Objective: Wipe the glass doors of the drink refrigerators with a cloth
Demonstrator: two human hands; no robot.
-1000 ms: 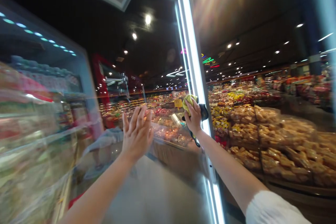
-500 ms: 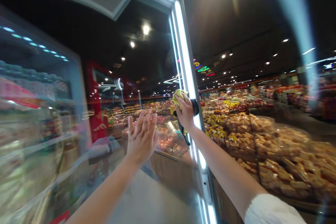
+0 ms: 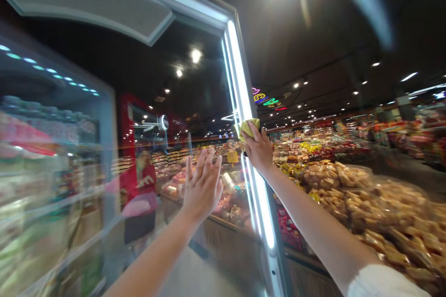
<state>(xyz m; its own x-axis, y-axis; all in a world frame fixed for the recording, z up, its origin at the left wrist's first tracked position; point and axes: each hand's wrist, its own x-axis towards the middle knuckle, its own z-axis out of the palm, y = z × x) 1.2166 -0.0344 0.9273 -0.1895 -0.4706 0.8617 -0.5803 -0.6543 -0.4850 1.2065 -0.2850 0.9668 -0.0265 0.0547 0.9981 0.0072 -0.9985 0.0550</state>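
A glass door (image 3: 205,97) with a bright light strip (image 3: 264,204) down its frame stands before me. My left hand (image 3: 202,188) is open, fingers spread and raised, at the glass; whether the palm presses on it I cannot tell. With my right hand (image 3: 260,152) I grip a folded yellow cloth (image 3: 249,129) against the lit edge of the door. Part of a dark handle shows behind that hand, mostly hidden by it.
Shelves of bottles (image 3: 49,123) stand behind glass at the left. A red cabinet (image 3: 127,144) and a person in red (image 3: 146,178) appear through or in the door glass. Heaped packaged goods (image 3: 390,199) fill a display at the right.
The cloth and my right hand have shifted from over the dark handle to slightly higher along the frame. My left hand sits farther right. The whole view has shifted a little.
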